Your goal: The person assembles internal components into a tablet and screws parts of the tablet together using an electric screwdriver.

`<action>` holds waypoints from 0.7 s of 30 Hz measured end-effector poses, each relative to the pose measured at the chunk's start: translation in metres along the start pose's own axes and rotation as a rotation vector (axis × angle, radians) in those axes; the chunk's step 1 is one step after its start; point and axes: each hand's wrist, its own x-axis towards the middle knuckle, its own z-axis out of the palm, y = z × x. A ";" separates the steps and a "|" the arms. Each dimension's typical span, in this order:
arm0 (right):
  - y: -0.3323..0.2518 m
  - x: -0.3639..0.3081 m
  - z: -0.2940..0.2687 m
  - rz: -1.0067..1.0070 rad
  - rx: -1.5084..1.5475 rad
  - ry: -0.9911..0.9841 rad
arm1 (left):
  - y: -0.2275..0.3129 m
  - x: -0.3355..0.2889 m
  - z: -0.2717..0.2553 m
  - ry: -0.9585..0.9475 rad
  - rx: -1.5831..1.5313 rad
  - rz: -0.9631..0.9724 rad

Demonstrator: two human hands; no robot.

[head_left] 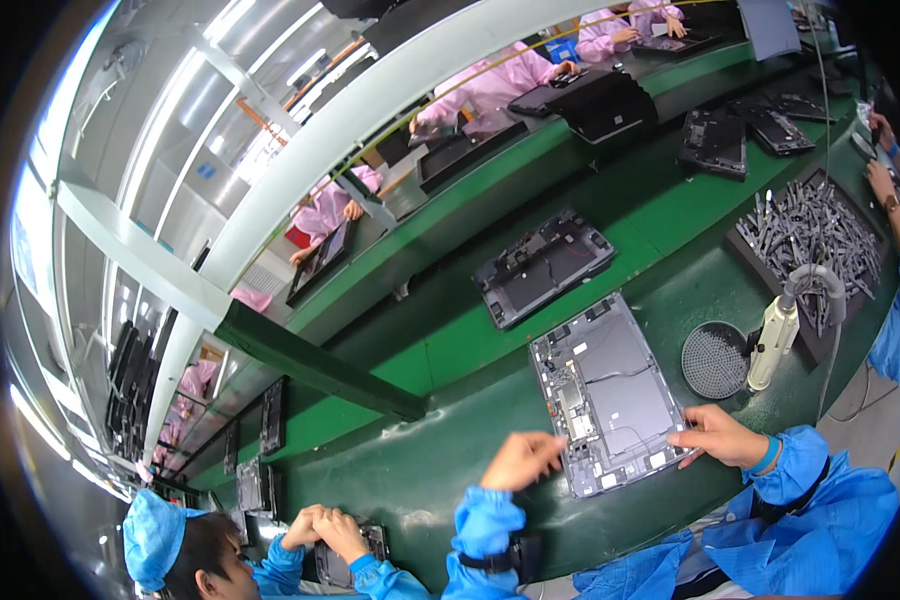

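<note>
An opened laptop base [620, 400] lies on the green bench in front of me, its circuit board, cables and dark inner panel exposed. My right hand [722, 437] grips its near right corner, thumb on top and fingers at the edge. At the base's left edge is my left hand [522, 460], fingers curled toward the circuit board. Those fingers are smeared by motion, so whether they hold the edge or a small part cannot be made out. Both my arms wear blue sleeves, and a light blue band circles my right wrist.
Right of the base stand a round dish of small parts [715, 358], a pale electric screwdriver [773, 343] and a tray [838, 345] heaped with narrow grey parts. Another laptop base [543, 266] lies beyond. A green post [315, 360] rises at left; co-workers sit on several sides.
</note>
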 end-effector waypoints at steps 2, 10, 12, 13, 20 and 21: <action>0.002 0.003 -0.003 0.027 -0.052 -0.048 | -0.001 0.035 -0.035 0.298 0.043 0.098; 0.016 -0.002 -0.005 0.147 -0.205 -0.059 | 0.025 0.186 -0.114 1.036 0.347 -0.140; 0.017 -0.002 -0.004 0.132 -0.195 -0.063 | 0.037 0.185 -0.126 0.728 0.264 -0.192; 0.021 -0.002 -0.002 0.111 -0.168 -0.050 | 0.035 0.189 -0.129 0.714 0.246 -0.163; -0.004 0.031 0.026 0.141 0.218 0.066 | 0.079 0.181 -0.116 0.532 -0.779 0.095; -0.007 0.047 0.032 0.132 0.270 0.057 | 0.089 0.175 -0.116 0.568 -0.827 0.111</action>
